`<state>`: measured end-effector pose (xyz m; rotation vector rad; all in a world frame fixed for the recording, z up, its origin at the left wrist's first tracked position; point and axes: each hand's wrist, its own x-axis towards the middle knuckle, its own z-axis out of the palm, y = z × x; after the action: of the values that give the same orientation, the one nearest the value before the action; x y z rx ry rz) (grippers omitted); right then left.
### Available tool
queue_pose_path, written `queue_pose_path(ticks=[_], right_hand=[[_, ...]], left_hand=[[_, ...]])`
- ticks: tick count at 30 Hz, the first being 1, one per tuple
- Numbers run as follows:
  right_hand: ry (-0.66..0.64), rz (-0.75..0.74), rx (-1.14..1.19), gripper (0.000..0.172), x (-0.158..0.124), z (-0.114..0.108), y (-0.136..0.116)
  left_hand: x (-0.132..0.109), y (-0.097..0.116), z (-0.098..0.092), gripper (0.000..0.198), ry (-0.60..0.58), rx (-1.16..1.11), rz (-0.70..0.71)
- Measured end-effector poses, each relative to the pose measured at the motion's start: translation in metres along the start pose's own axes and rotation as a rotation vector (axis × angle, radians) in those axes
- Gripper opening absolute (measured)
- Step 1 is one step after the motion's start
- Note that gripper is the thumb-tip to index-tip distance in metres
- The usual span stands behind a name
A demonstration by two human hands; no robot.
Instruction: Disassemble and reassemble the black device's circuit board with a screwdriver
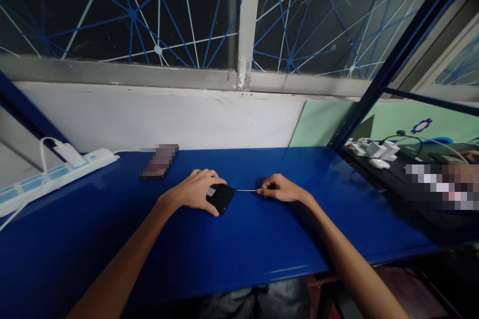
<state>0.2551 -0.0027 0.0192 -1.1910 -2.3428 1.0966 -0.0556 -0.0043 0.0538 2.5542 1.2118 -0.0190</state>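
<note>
My left hand point(200, 190) grips a flat black case point(223, 198), thumb along its near edge and fingers over its far side. A small greyish label patch shows on the case beside the fingers. From the closed fingers of my right hand point(279, 188) a thin metal screwdriver shaft point(246, 190) points left; its handle is hidden in the hand. The shaft's tip meets the right corner of the case. A few tiny dark specks point(245, 182), perhaps screws, lie on the blue table point(239, 239) just beyond the shaft.
A phone point(159, 162) with a blurred-out screen lies at the back left. A white power strip point(60, 174) with a plugged-in charger runs along the left edge. At right, past a blue post point(368, 94), are white chargers point(379, 150), cables and another person's hand point(469, 156).
</note>
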Motion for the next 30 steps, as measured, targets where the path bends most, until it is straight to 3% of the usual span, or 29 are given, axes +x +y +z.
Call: queue_pose_path(ticks=[12, 19, 24, 30], right_hand=[[0.039, 0.010, -0.008, 0.046, 0.001, 0.000, 0.005], [0.052, -0.022, 0.051, 0.053, 0.001, -0.002, 0.004], [0.142, 0.045, -0.019, 0.059, 0.004, 0.004, 0.003], [0.152, 0.039, -0.129, 0.058, 0.005, 0.006, 0.002]], left_hand=[[0.009, 0.015, 0.011, 0.077, 0.010, -0.096, 0.064], [0.020, 0.022, 0.029, 0.078, 0.134, -0.094, 0.116], [0.022, 0.022, 0.032, 0.078, 0.158, -0.102, 0.113], [0.023, 0.020, 0.035, 0.077, 0.174, -0.091, 0.126]])
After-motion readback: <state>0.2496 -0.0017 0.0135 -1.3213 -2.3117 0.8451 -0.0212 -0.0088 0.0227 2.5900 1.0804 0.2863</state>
